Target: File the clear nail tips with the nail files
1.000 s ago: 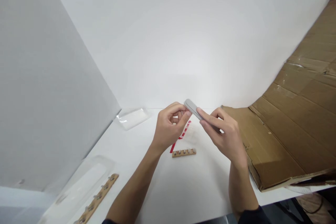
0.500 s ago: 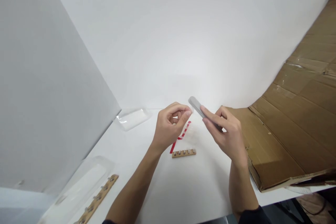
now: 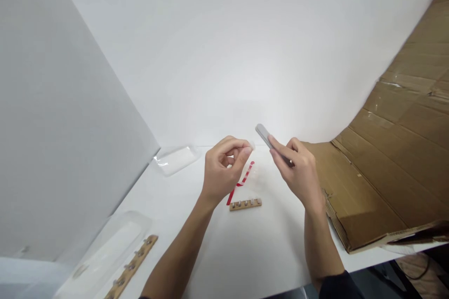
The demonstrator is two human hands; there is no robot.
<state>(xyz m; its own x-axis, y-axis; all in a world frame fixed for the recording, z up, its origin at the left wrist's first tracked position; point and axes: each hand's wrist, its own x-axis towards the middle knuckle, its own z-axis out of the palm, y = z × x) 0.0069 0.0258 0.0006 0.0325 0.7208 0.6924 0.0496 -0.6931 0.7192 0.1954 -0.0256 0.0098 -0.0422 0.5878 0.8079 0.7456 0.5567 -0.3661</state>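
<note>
My right hand (image 3: 294, 163) grips a grey nail file (image 3: 264, 133) between thumb and fingers, its rounded end pointing up and left. My left hand (image 3: 226, 161) pinches a small translucent piece (image 3: 252, 145), perhaps a nail tip, between thumb and forefinger. A narrow gap separates the file from this piece. Below the hands, a short wooden strip (image 3: 245, 205) with several small pegs lies on the white table. Just behind it are a red piece (image 3: 230, 196) and a red-and-white striped strip (image 3: 248, 172), partly covered by my left hand.
Toward the back left lies a clear plastic tray (image 3: 177, 160). Another clear tray (image 3: 115, 238) rests at the front left beside a longer wooden strip (image 3: 135, 261) with metal pegs. Folded cardboard (image 3: 379, 187) takes up the right side. White walls stand at the back and left.
The file has drawn slightly away from the piece in my left hand, and its tip is a little higher. Both hands keep their grips, and the view has shifted slightly.
</note>
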